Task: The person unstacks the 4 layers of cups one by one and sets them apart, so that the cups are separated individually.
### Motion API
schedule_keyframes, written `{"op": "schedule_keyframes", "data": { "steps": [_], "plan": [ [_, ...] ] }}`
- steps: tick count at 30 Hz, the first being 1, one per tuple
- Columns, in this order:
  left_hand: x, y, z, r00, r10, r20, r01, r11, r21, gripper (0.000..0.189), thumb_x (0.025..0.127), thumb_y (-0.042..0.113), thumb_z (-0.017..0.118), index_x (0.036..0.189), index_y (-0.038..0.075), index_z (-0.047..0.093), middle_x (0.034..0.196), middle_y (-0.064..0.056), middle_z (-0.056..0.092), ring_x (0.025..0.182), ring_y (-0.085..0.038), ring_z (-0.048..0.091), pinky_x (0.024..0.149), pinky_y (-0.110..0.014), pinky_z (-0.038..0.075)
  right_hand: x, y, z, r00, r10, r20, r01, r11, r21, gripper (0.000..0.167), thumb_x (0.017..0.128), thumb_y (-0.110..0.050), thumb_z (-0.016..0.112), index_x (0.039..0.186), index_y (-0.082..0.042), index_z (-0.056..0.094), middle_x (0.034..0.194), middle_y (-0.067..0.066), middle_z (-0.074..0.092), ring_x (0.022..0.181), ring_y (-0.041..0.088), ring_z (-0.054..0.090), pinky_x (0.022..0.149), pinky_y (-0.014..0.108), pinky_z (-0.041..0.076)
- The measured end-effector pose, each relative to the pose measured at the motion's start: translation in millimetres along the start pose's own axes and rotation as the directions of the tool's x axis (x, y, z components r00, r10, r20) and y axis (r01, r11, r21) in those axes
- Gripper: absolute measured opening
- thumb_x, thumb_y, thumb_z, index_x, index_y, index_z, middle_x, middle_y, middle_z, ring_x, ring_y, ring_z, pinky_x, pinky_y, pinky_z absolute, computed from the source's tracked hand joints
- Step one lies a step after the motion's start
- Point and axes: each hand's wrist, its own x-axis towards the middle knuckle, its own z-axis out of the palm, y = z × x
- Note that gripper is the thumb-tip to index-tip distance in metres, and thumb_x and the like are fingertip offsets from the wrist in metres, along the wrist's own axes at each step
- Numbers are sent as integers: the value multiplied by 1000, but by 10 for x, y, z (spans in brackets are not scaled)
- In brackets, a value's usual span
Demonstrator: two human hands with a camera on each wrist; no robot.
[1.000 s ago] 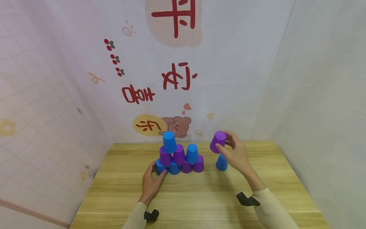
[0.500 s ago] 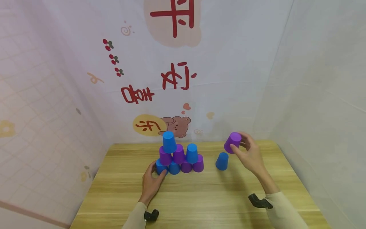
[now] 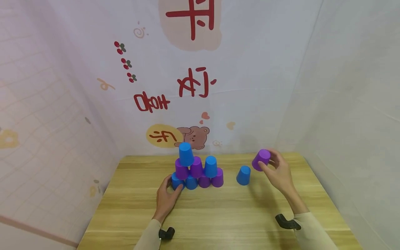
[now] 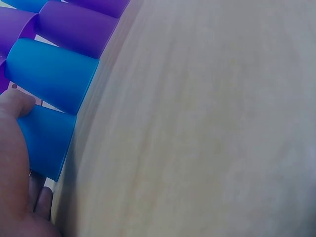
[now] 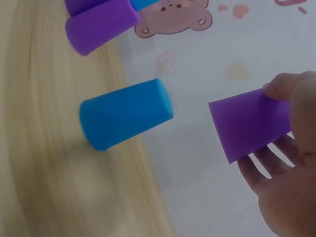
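Note:
My right hand holds a purple cup upside down above the table, thumb on the near side and fingers behind. In the right wrist view that purple cup is clear of the tabletop. A lone blue cup stands mouth-down to its left. My left hand grips the leftmost bottom blue cup of a stacked cup pyramid, thumb and fingers around its sides. The pyramid has a bottom row of blue and purple cups, two purple cups and a blue cup above, and one blue cup on top.
The wooden table carries everything. A white printed cloth hangs right behind its back edge, with more cloth at both sides. Each wrist wears a black mount.
My right hand has carried the purple cup from above the lone blue cup off to the right, then slightly lower. My left hand and the pyramid have stayed in place.

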Motion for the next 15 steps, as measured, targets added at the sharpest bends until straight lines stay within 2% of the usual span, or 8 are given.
{"op": "schedule_keyframes", "data": {
  "steps": [5, 10, 12, 15],
  "plan": [
    [12, 4, 9, 1000, 1, 3, -1, 1000, -1, 63, 99, 28, 90, 156, 17, 63, 154, -9, 72, 144, -33, 69, 126, -57, 56, -46, 136, -8, 999, 44, -4, -44, 998, -39, 59, 98, 2, 85, 150, 5, 59, 143, 32, 71, 116, -19, 60, 101, -1, 51],
    [15, -2, 12, 1000, 10, -4, -10, 1000, 9, 63, 99, 26, 90, 156, 18, 64, 154, -8, 73, 144, -32, 70, 125, -57, 56, -117, 265, -1, 994, 107, 24, -106, 993, -55, 60, 100, -3, 85, 152, 6, 57, 146, 32, 70, 117, -20, 58, 101, -1, 51],
    [16, -5, 12, 1000, 13, -5, -13, 1000, 15, 64, 99, 26, 90, 156, 17, 63, 154, -8, 73, 143, -31, 70, 125, -56, 56, -146, 320, 10, 990, 133, 36, -130, 989, -70, 61, 100, -5, 85, 153, 6, 56, 148, 32, 69, 121, -12, 63, 102, -1, 51],
    [15, -7, 9, 1000, 11, -3, -11, 1000, 16, 64, 99, 25, 90, 157, 17, 63, 154, -8, 73, 143, -30, 70, 125, -55, 56, -181, 411, 36, 986, 159, 50, -153, 983, -98, 63, 101, -5, 84, 155, 8, 53, 151, 33, 67, 131, 18, 72, 102, -1, 50]
  ]
}}
